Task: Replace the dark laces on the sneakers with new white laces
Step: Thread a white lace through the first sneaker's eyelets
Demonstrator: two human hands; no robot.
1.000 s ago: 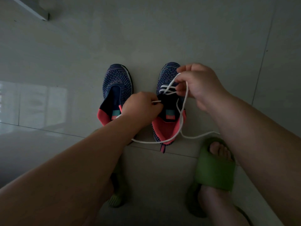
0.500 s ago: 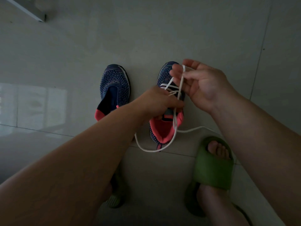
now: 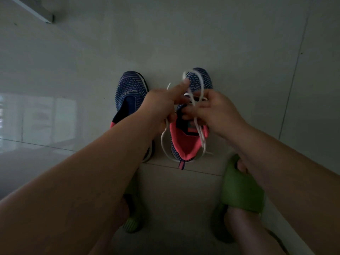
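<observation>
Two sneakers on floor [image 3: 239,52]: left sneaker [image 3: 129,89] at 9 o'clock of right sneaker [image 3: 187,142]; slipper [image 3: 241,190] at 5 o'clock.

Left sneaker [image 3: 131,89]: navy knit flecked with pale dashes in rows — coral-pink at the collar.
Right sneaker [image 3: 185,142]: same navy dashed knit, coral-pink lining, a small teal and pink tongue label.
Lace [image 3: 200,83]: white.
Slides [image 3: 241,190]: plain green — both feet.
Floor [image 3: 202,34]: pale grey tiles, thin dark grout lines, a whitish reflection at left.
</observation>
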